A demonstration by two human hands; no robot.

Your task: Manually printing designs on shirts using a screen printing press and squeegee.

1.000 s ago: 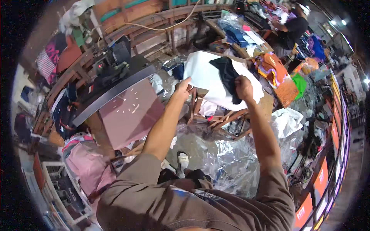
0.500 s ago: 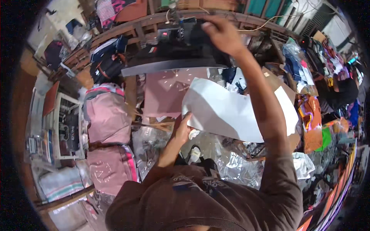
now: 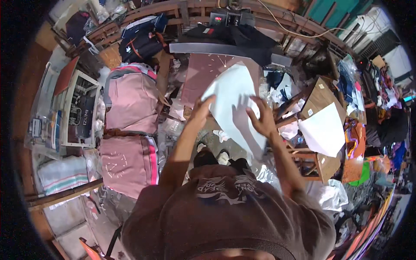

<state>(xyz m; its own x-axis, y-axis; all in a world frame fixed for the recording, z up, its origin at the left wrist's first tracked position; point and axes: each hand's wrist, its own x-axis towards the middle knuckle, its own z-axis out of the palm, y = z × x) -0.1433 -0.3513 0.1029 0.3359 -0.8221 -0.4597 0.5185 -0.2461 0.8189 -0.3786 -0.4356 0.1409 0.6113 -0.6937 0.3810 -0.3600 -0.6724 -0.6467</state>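
1. Gripping, in the head view, the left edge of a large white sheet (image 3: 229, 99) with the left hand (image 3: 200, 110), thumb laid over the near face.
2. Holding the right hand (image 3: 262, 118) open, with spread fingers over the sheet's right side and with a hand-shaped shadow cast on the white. Leaving unclear, from this angle, any contact between fingertips and sheet.
3. Suspending the sheet in front of the torso, across part of a mauve panel (image 3: 200, 82) marked with short pale strokes, with the lower end over the floor.
4. Looks, by judgement, like a positioning step: secured at the left, free at the right.
5. Seems to call next for a light pinch on the right edge, to level the sheet without creasing or curling.
6. Showing, beyond the panel, a grey strip (image 3: 208, 48), black cloth (image 3: 249, 40) and a small device with a red display (image 3: 219, 18).
7. Finding to the right a second white sheet (image 3: 324, 130), lying on brown boards (image 3: 323, 97) near orange fabric (image 3: 356, 138) and a green cloth (image 3: 360, 174).
8. Seeing to the left two piles of pink cloth (image 3: 132, 102), a white-framed unit (image 3: 80, 110) and a folded striped cloth (image 3: 64, 177).
9. Revealing underfoot clear plastic (image 3: 265, 173), plus a crumpled white bag (image 3: 328, 195) at the right.
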